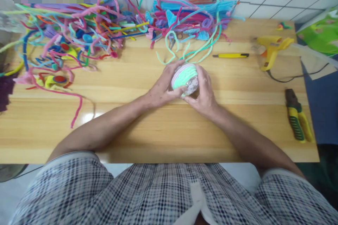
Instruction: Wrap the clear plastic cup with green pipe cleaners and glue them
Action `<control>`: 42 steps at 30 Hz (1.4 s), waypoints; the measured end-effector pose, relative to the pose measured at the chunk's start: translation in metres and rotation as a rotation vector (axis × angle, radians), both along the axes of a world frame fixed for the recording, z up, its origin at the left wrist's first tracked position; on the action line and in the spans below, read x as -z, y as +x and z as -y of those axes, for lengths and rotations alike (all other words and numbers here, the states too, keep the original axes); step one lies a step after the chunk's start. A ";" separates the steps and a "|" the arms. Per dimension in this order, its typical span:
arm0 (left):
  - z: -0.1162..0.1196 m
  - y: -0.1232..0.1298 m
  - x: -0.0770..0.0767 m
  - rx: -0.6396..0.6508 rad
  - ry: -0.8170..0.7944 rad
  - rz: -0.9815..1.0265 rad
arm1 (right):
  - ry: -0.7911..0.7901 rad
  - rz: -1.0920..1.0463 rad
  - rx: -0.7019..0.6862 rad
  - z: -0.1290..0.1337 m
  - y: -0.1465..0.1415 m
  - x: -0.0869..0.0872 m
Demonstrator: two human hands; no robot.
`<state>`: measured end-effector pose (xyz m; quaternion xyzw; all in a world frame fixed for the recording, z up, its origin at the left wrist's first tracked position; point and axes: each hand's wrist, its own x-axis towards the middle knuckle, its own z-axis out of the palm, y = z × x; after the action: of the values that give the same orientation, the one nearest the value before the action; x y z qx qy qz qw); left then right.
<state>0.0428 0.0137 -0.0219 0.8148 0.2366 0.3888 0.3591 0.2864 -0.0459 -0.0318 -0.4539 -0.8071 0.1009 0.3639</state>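
Note:
Between my two hands is a round ball (184,76) wrapped in mint green and pale lilac pipe cleaners. A patch on its lower right is bare and looks greyish and crinkled. My left hand (167,86) grips its left side, with the thumb across the lower front. On the opposite side, my right hand (204,89) curves round it, thumb underneath. The ball is held over the middle of the wooden table. Loose mint green pipe cleaners (196,54) lie just beyond it.
Tangled colourful pipe cleaners (76,38) cover the table's (163,130) back left. A bundle of blue ones (195,5) lies against the tiled wall. To the right are a yellow utility knife (231,56), a yellow glue gun (271,49) with its cord, and pliers (297,116) near the edge.

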 end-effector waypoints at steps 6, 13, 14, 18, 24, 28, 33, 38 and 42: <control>0.002 0.007 0.003 0.003 0.041 0.040 | 0.051 -0.001 0.014 0.003 0.003 -0.001; 0.002 0.011 0.004 -0.006 0.042 0.031 | -0.041 0.035 0.039 0.005 0.009 -0.002; 0.002 0.010 0.004 -0.009 0.041 0.029 | -0.038 0.037 0.036 0.006 0.010 -0.002; 0.002 0.010 0.003 0.001 0.021 0.017 | -0.027 0.045 0.039 0.005 0.009 -0.002; 0.001 0.009 0.002 0.000 0.045 0.035 | 0.013 0.031 0.044 0.004 0.004 -0.003; 0.000 0.007 0.002 0.002 0.068 0.045 | 0.061 0.003 0.021 0.005 0.002 -0.005; 0.003 0.007 0.002 -0.011 0.106 0.048 | 0.077 0.008 0.018 0.010 0.001 -0.010; 0.011 0.011 -0.003 -0.042 -0.019 0.076 | 0.082 -0.023 0.033 0.011 0.003 -0.013; -0.004 0.004 -0.018 -0.131 -0.091 0.184 | 0.050 -0.170 0.026 0.007 0.005 -0.011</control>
<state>0.0469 0.0182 -0.0043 0.7414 0.2726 0.4734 0.3898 0.2918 -0.0528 -0.0205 -0.4451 -0.7695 0.1140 0.4436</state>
